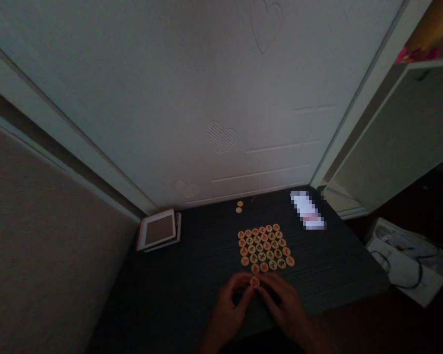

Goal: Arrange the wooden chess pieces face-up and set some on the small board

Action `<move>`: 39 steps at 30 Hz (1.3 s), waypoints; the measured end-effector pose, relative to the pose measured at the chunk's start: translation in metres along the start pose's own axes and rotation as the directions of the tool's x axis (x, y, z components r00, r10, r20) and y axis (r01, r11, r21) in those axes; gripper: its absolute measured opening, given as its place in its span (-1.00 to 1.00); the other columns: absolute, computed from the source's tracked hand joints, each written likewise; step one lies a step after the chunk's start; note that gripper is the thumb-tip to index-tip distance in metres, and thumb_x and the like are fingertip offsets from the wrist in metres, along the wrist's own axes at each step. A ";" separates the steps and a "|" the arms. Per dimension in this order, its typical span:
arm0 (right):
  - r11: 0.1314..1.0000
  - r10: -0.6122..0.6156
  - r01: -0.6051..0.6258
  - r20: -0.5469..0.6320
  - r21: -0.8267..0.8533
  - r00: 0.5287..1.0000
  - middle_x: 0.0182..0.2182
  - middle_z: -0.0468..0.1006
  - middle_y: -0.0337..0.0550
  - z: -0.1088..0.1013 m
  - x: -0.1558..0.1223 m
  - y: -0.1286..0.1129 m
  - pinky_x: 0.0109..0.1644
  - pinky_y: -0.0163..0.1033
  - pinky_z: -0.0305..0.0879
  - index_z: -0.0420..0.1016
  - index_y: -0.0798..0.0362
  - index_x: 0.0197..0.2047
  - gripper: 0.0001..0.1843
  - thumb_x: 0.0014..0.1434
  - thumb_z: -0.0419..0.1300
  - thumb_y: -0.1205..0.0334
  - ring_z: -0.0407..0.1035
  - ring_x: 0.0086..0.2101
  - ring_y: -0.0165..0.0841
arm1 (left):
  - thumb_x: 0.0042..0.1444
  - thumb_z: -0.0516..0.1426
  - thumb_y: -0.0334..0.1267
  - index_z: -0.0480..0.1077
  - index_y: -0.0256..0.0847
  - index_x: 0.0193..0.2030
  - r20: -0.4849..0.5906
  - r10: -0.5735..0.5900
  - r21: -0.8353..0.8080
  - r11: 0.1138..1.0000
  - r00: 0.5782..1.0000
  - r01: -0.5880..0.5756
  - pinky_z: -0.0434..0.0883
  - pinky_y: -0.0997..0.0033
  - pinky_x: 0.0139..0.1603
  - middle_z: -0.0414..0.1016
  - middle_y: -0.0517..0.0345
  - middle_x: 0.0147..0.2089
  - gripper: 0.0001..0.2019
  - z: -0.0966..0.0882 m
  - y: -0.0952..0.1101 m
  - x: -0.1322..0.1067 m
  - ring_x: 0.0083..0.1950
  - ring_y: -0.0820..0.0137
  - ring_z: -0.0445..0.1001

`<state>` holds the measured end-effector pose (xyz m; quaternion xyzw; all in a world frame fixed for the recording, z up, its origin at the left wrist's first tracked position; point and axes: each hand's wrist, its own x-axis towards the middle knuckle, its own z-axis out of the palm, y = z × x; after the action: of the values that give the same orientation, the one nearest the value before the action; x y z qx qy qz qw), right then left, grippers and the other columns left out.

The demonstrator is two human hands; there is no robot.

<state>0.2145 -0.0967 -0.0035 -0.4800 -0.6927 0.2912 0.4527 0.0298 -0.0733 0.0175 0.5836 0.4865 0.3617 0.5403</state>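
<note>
Both hands, left hand (227, 307) and right hand (286, 305), pinch one round game piece (255, 281) together, probably steadying it, at 6 o'clock of the piece grid (266, 247).

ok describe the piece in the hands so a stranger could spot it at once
On the dark table, find the packed block of round game pieces. Just below its near edge, the left hand and right hand meet around one red-marked disc, the only one apart and pinched by fingertips.
</note>
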 end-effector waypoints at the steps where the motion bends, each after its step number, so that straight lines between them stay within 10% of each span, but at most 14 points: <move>1: 1.000 0.008 -0.008 -0.024 0.001 1.000 -0.03 0.66 -0.07 0.001 0.000 0.000 0.07 -0.14 0.56 0.51 -0.11 0.17 -0.70 0.42 0.15 0.17 0.59 -0.06 -0.22 | 0.28 0.23 -0.05 0.55 -0.09 -0.01 0.001 -0.001 0.000 1.000 1.000 0.001 0.59 0.29 0.03 0.70 0.03 -0.05 -0.76 0.000 -0.001 0.000 -0.08 0.23 0.67; 8: 0.995 0.089 -0.088 -0.027 0.035 0.996 -0.25 0.68 -0.16 0.001 0.003 -0.001 -0.15 -0.30 0.56 0.57 -0.06 -0.01 -0.77 0.36 0.23 0.05 0.60 -0.30 -0.31 | 0.29 0.20 0.01 0.58 -0.09 0.00 0.009 -0.006 0.008 1.000 1.000 0.006 0.61 0.32 -0.04 0.71 0.04 -0.05 -0.70 -0.002 0.002 0.000 -0.13 0.24 0.69; 39: 0.957 0.263 -0.267 0.047 0.117 0.964 -0.30 0.68 -0.19 -0.001 0.003 -0.001 -0.13 -0.29 0.44 0.55 -0.02 -0.14 -0.80 0.35 0.23 0.03 0.58 -0.28 -0.30 | 0.29 0.24 -0.19 0.55 -0.02 0.07 0.025 0.187 0.242 0.952 0.982 -0.188 0.56 0.37 -0.09 0.62 0.14 -0.15 -0.77 0.005 -0.002 -0.003 -0.20 0.35 0.61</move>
<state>0.2149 -0.0940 -0.0011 -0.5354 -0.6098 0.3985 0.4274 0.0331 -0.0777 0.0148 0.6894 0.4690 0.3483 0.4283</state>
